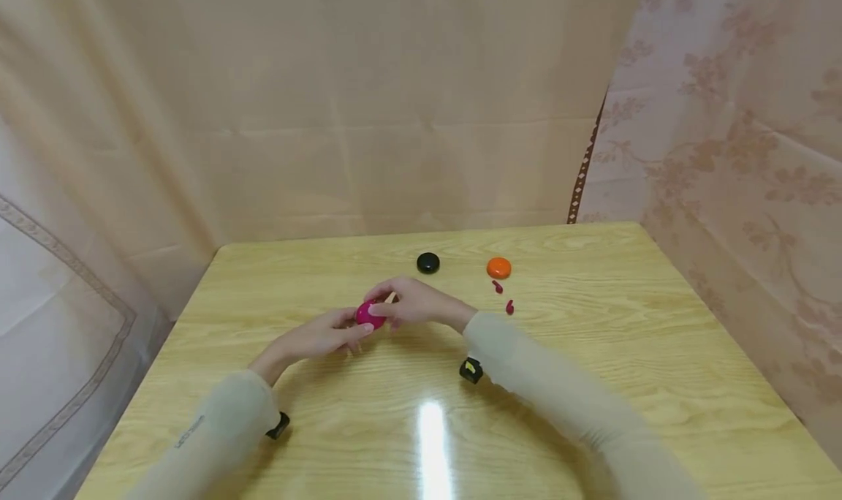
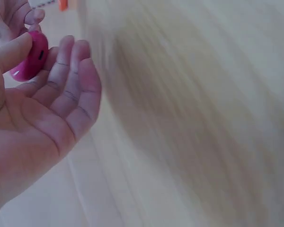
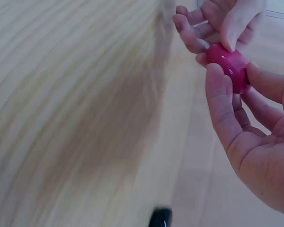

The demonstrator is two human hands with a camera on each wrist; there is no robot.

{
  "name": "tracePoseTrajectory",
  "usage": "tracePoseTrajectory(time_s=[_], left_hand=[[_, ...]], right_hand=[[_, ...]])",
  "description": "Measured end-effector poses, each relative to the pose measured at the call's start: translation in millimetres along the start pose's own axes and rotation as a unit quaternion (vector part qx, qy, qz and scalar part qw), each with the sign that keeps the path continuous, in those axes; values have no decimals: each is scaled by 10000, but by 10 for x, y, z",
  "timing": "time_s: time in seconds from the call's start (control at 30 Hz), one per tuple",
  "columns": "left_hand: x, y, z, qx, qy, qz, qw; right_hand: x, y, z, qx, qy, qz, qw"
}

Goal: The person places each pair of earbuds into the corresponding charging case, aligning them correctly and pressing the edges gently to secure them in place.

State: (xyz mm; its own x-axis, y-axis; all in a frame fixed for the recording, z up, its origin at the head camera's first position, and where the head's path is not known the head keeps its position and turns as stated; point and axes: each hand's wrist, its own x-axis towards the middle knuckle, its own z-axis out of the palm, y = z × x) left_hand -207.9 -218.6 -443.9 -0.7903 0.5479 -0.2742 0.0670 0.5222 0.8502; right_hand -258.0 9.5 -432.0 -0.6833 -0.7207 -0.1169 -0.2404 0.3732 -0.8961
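A glossy magenta earbud case (image 1: 370,314) is held between both hands above the table. My left hand (image 1: 322,335) pinches it between thumb and fingers; a small dark slot shows on the case (image 2: 36,56) in the left wrist view. From the other side my right hand (image 1: 411,302) grips the case (image 3: 229,66) with thumb and index finger. Two matching magenta earbuds, a farther earbud (image 1: 497,286) and a nearer earbud (image 1: 509,307), lie on the table to the right of my right hand. Whether the lid is raised cannot be made out.
Toward the back of the wooden table (image 1: 368,441) sit a round black case (image 1: 428,263) and a round orange case (image 1: 498,267). A beige curtain (image 1: 395,120) hangs behind the table, and a flowered curtain (image 1: 750,156) lines the right side.
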Motion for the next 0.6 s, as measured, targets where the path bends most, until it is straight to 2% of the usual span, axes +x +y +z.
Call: tracePoseTrajectory(time_s=[0.13, 0.27, 0.37, 0.47, 0.6], left_hand=[[174, 204, 108, -68, -7, 265, 9996], [258, 413, 233, -57, 187, 538, 9984], [302, 549, 322, -45, 317, 877, 9956], [328, 628, 389, -143, 421, 1174, 9921], [350, 674, 446, -344, 512, 1369, 9887]], right_hand=[[-261, 53, -227, 5, 225, -214, 9995], [-519, 56, -391, -47, 391, -305, 9988], [-699, 35, -484, -101, 523, -268, 9982], [-822, 14, -547, -133, 638, -266, 9975], [-918, -6, -584, -47, 714, -390, 9967]])
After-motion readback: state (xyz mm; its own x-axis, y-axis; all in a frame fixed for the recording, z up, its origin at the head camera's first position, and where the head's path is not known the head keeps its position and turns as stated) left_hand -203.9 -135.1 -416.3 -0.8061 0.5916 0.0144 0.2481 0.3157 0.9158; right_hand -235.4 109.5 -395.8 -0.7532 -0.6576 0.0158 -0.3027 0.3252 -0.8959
